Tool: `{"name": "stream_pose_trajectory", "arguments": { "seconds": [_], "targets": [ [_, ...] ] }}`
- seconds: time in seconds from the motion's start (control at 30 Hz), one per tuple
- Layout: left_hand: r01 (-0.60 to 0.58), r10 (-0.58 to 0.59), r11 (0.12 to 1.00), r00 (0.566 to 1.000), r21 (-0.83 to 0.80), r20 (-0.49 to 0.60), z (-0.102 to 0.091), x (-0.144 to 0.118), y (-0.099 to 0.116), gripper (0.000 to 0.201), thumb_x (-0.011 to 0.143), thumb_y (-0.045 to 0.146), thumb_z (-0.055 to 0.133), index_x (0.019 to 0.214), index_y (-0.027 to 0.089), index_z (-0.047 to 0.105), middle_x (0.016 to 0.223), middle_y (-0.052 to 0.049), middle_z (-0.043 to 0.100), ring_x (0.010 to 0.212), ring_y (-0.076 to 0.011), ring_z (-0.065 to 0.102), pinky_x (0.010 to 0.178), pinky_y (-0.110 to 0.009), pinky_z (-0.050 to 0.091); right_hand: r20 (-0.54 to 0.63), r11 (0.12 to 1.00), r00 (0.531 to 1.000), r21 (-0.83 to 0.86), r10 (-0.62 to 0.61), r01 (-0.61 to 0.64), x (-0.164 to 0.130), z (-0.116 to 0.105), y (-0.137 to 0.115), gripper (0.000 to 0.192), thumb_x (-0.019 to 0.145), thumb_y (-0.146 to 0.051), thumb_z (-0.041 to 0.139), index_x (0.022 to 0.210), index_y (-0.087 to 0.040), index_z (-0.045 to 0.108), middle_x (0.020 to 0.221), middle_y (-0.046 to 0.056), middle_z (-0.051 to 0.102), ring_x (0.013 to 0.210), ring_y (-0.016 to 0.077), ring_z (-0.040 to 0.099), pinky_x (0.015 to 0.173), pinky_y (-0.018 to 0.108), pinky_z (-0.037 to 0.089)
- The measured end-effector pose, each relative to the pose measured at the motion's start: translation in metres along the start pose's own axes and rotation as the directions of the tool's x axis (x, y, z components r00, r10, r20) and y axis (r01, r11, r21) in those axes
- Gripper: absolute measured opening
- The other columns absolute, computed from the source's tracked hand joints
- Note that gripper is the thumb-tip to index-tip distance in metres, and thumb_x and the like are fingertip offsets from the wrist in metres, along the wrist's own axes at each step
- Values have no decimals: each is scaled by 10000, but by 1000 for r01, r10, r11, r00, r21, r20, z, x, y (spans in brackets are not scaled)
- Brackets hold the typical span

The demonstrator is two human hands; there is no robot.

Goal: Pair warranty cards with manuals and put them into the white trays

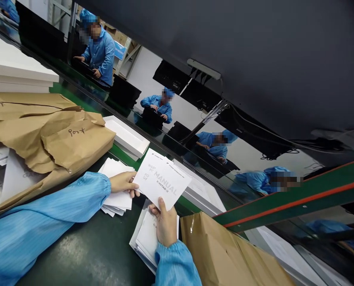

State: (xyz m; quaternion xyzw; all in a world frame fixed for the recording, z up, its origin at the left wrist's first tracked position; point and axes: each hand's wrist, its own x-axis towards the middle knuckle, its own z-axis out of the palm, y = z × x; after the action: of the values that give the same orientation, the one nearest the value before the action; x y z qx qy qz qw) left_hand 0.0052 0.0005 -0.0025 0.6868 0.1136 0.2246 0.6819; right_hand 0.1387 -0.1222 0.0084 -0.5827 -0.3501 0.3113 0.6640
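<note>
Both hands hold white printed leaflets in front of me. My right hand (pixel 167 222) pinches the lower edge of a manual (pixel 172 184) marked "MANUAL" and "HYTAB". Behind its left side lies a second leaflet (pixel 144 171), partly covered, whose left edge my left hand (pixel 124 183) grips between thumb and fingers. Under my left hand is a loose stack of white papers (pixel 117 206) on the dark table. Another stack of booklets (pixel 145 238) sits below my right hand, partly hidden by it and the sleeve.
Torn brown paper wrapping (pixel 75 135) with papers inside lies at left, by white boxes (pixel 18 67). A brown paper package (pixel 224 254) stands at right. Beyond are white box trays (pixel 127 135) on a green conveyor (pixel 117 153). Several people in blue work across the line.
</note>
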Motion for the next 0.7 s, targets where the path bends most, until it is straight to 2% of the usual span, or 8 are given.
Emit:
{"name": "stream_pose_trajectory", "arguments": {
  "seconds": [0.1, 0.23, 0.33, 0.4, 0.5, 0.57, 0.63, 0.7],
  "targets": [
    [-9, 9, 1000, 1000, -5, -17, 0, -1, -1, 255, 713, 272, 478, 917, 143, 395, 654, -19, 604, 470, -63, 540, 418, -152, 309, 51, 1000, 998, 6, 24, -25, 0, -5, 0, 159, 711, -278, 512, 864, -235, 505, 682, -10, 576, 546, 117, 498, 511, 257, 403],
    [-14, 14, 1000, 996, 0, -88, 3, -2, -2, 228, 719, 257, 469, 887, 162, 347, 629, -5, 599, 479, -77, 555, 421, -154, 333, 130, 1000, 991, -11, 26, -24, -1, -9, -1, 158, 723, -250, 494, 864, -321, 509, 747, -3, 569, 578, 141, 495, 552, 313, 381],
    [-6, 10, 1000, 980, 24, -200, 6, -2, 0, 162, 734, 245, 443, 824, 172, 330, 594, 7, 597, 455, -86, 556, 405, -153, 338, 130, 998, 992, -69, 9, -1, -2, -6, -2, 88, 739, -296, 462, 814, -313, 504, 678, 9, 565, 514, 139, 482, 499, 319, 348],
    [3, 10, 999, 939, 39, -343, 3, -1, 1, 111, 745, 217, 423, 781, 172, 328, 552, 15, 590, 427, -88, 548, 390, -150, 335, 111, 997, 994, -81, 7, 2, -2, -5, -1, 77, 740, -328, 450, 802, -295, 482, 644, 8, 569, 461, 125, 468, 458, 304, 327],
    [4, 18, 999, 830, 39, -558, -12, 2, 5, 41, 771, 158, 361, 761, 167, 322, 500, 40, 562, 405, -70, 530, 398, -139, 335, 73, 998, 997, -61, 17, -13, -1, -4, 2, 201, 734, -380, 440, 883, -247, 432, 595, -7, 568, 398, 104, 445, 404, 261, 304],
    [-4, 22, 1000, 777, 31, -629, -29, 8, 9, 31, 791, 139, 304, 774, 163, 311, 484, 59, 537, 403, -50, 515, 410, -128, 329, 67, 999, 998, -52, 20, -17, 0, -5, 4, 316, 736, -404, 425, 980, -208, 382, 547, -25, 553, 373, 91, 431, 380, 230, 289],
    [-9, 17, 1000, 763, 16, -646, -47, 19, 14, 44, 805, 148, 266, 788, 155, 306, 484, 67, 521, 416, -37, 504, 417, -117, 318, 64, 999, 998, -46, 17, -15, 1, -5, 5, 388, 740, -412, 418, 1043, -184, 334, 512, -41, 534, 359, 82, 420, 370, 207, 278],
    [-20, 14, 1000, 776, -2, -630, -64, 35, 19, 89, 817, 171, 235, 805, 138, 317, 514, 63, 523, 457, -25, 499, 442, -110, 322, 69, 999, 997, -41, 19, -16, 1, -5, 5, 409, 741, -417, 421, 1057, -179, 320, 512, -44, 529, 368, 81, 423, 378, 202, 287]
  ]
}}
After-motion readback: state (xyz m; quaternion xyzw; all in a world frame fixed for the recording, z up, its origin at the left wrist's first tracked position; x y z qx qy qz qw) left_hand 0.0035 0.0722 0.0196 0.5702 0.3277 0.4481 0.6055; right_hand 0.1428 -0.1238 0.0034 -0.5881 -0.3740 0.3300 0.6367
